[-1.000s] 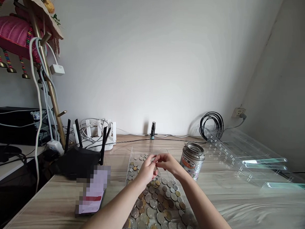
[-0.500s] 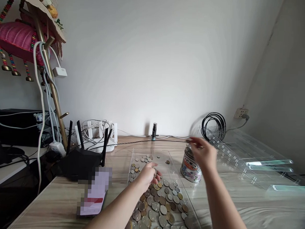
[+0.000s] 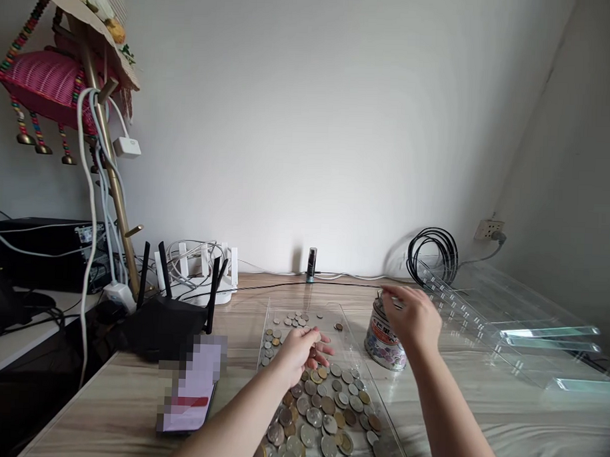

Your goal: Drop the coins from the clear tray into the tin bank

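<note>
Many coins (image 3: pixel 314 417) lie flat in a clear tray (image 3: pixel 329 311), most of them below and nearer than the left hand (image 3: pixel 305 352); smaller groups lie to its left and beyond it. The left hand is positioned above the tray, half open, with fingers loosely curled; whether the palm contains anything cannot be determined. A phone (image 3: pixel 192 391) lies on the tabletop to the left of this hand.

The right hand (image 3: pixel 414 319) is over the top of an upright printed tin (image 3: pixel 385 351), right of the tray. Its thumb and fingers are drawn together; a held item, or contact with the tin, cannot be confirmed. The hand conceals most of the tin's top.

Left of the left hand and farther off is a black router (image 3: pixel 164 327). Clear panels (image 3: pixel 511 339) are located right of the right hand. Beyond both hands, near the wall, stand a small dark bottle (image 3: pixel 311 263) and, farther right, a coiled black cable (image 3: pixel 410 262).
</note>
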Available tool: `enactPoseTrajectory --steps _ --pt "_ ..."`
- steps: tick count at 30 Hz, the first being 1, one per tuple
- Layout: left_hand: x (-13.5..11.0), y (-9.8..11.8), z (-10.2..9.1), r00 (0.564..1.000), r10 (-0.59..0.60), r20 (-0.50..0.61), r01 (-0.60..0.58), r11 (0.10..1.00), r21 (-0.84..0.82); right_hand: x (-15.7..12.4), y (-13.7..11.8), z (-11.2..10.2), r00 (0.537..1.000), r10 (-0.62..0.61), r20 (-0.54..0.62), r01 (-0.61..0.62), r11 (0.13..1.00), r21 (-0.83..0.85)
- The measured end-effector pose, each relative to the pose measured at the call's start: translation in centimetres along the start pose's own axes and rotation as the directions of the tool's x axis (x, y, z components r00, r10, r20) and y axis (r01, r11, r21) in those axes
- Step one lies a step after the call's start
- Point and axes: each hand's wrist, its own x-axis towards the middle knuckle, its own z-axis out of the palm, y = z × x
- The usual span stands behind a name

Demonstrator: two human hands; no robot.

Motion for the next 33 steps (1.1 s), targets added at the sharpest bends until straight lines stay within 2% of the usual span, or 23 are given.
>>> enactPoseTrajectory --steps 1,2,3,5,6,7,8,10,12,15,17,19,21,23,26,28,29,31,33 --pt "0.0 0.1 0.0 1.0 -0.001 0.009 0.001 1.0 -0.018 -0.6 -0.9 0.4 0.995 -0.062 0.077 0.056 0.995 0.081" --pt "0.0 0.1 0.0 1.0 -0.003 0.013 0.004 0.999 -0.037 -1.3 -1.9 0.8 0.97 -0.134 0.202 0.1 0.98 0.171" --pt "0.0 0.1 0.0 1.0 -0.006 0.01 0.006 0.998 -0.058 -2.0 -2.7 1.4 0.916 -0.214 0.339 0.128 0.957 0.259" --pt "0.1 0.2 0.1 0.999 -0.018 -0.028 0.015 0.995 -0.101 -3.3 -4.2 2.7 0.767 -0.35 0.538 0.148 0.912 0.382" --pt "0.1 0.2 0.1 0.998 -0.025 -0.051 0.018 0.992 -0.123 -3.9 -4.7 3.4 0.713 -0.384 0.587 0.15 0.901 0.407" --pt "0.2 0.2 0.2 0.997 -0.034 -0.073 0.024 0.99 -0.141 -4.4 -5.2 3.9 0.684 -0.395 0.613 0.149 0.898 0.413" --pt "0.2 0.2 0.2 0.995 -0.045 -0.084 0.032 0.987 -0.155 -4.7 -5.5 4.4 0.677 -0.393 0.623 0.148 0.901 0.408" --pt "0.2 0.3 0.3 0.996 -0.067 -0.065 0.056 0.985 -0.161 -5.0 -5.7 4.7 0.702 -0.372 0.608 0.153 0.912 0.382" --pt "0.1 0.3 0.3 0.995 -0.095 -0.003 0.093 0.983 -0.159 -4.5 -5.4 4.3 0.763 -0.342 0.549 0.173 0.925 0.338" --pt "-0.1 0.5 0.1 0.989 -0.136 0.058 0.143 0.978 -0.153 -2.4 -3.6 2.4 0.911 -0.226 0.344 0.166 0.966 0.197" --pt "-0.3 0.6 0.1 0.988 -0.142 0.067 0.15 0.981 -0.126 -0.4 -1.4 1.0 0.985 -0.067 0.159 0.061 0.997 0.04" --pt "-0.4 0.7 0.1 0.986 -0.148 0.075 0.155 0.984 -0.091 1.4 1.1 0.0 0.993 0.101 0.063 -0.094 0.989 -0.11" --pt "-0.5 0.7 0.1 0.984 -0.161 0.078 0.166 0.983 -0.072 2.8 3.5 -0.3 0.971 0.213 0.107 -0.195 0.968 -0.157" --pt "-0.5 0.7 0.1 0.983 -0.17 0.076 0.175 0.982 -0.067 3.4 5.1 -0.1 0.945 0.262 0.197 -0.233 0.959 -0.162" --pt "-0.4 0.7 0.0 0.983 -0.17 0.072 0.174 0.983 -0.063 3.3 5.8 0.4 0.915 0.26 0.31 -0.221 0.963 -0.157" --pt "-0.4 0.6 -0.1 0.983 -0.165 0.075 0.17 0.983 -0.065 2.9 5.3 0.5 0.911 0.254 0.324 -0.2 0.961 -0.191" --pt "-0.3 0.5 -0.1 0.983 -0.164 0.08 0.171 0.982 -0.079 2.7 4.9 0.4 0.93 0.234 0.282 -0.179 0.962 -0.208" --pt "-0.2 0.5 -0.1 0.984 -0.159 0.081 0.17 0.975 -0.145 1.9 3.5 0.4 0.984 0.131 0.118 -0.107 0.975 -0.194" --pt "-0.1 0.6 -0.1 0.987 -0.15 0.055 0.158 0.956 -0.245 0.8 1.5 0.6 1.0 -0.004 -0.008 0.003 0.996 -0.085"
